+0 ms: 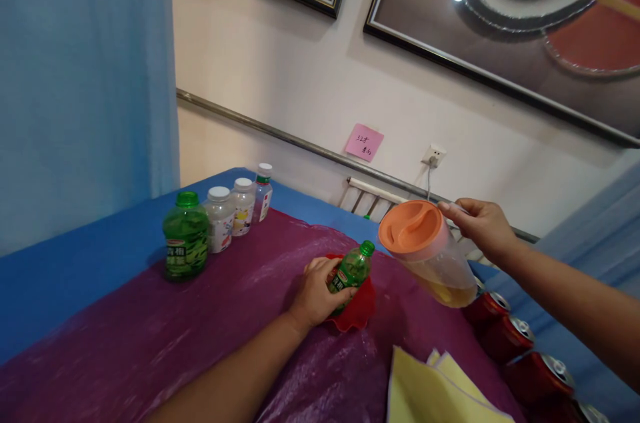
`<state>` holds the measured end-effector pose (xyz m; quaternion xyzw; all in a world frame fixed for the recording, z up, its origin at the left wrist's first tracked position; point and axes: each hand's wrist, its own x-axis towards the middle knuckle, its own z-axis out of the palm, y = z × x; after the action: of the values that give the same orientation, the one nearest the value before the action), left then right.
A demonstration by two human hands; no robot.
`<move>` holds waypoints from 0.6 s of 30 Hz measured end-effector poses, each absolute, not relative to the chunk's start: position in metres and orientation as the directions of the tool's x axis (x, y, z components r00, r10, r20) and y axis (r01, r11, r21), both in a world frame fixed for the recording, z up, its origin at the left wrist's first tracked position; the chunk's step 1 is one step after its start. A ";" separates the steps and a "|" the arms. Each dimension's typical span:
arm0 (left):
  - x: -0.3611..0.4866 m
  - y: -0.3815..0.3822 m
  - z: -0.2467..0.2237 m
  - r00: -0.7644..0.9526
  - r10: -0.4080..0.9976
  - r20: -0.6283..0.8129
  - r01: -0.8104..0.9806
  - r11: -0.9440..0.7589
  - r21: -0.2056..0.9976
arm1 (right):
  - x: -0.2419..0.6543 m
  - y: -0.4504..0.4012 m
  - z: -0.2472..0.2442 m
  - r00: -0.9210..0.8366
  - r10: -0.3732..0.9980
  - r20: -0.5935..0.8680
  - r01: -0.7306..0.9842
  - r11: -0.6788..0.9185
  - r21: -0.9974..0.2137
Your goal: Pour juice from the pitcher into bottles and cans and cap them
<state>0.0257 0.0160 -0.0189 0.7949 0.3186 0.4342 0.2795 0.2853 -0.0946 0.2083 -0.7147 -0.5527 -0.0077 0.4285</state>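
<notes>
My left hand (pixel 317 293) is wrapped round a small green bottle (pixel 354 271) with no cap on its mouth. The bottle stands at a slight tilt over a red scalloped mat (pixel 361 309). Raised to the right of it, my right hand (pixel 481 226) grips the handle of a clear plastic pitcher (pixel 440 269). The pitcher has an orange lid (pixel 413 226) and some yellowish liquid low inside. It tips slightly toward the bottle, apart from it, and no stream of liquid shows between them.
A larger green bottle (pixel 186 239) and several white-capped clear bottles (pixel 243 209) line the left. Red cans (pixel 505 336) stand along the right edge. Folded yellow cloths (pixel 430 389) lie in front on the purple plastic sheet (pixel 210 336). Behind are a wall and a metal rail (pixel 280 135).
</notes>
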 end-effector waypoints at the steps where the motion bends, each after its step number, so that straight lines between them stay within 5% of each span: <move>1: 0.026 0.016 -0.019 0.418 0.751 0.512 0.265 -0.639 0.722 | 0.284 -0.094 0.209 0.382 0.786 0.485 0.800 -0.019 -0.599; 18: 0.025 0.014 -0.016 0.432 0.753 0.496 0.246 -0.627 0.739 | 0.274 -0.091 0.218 0.346 0.806 0.480 0.842 -0.042 -0.537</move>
<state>0.0246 0.0136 -0.0160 0.7931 0.3150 0.4298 0.2952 0.2739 -0.0906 0.2176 -0.7213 -0.5713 -0.0231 0.3908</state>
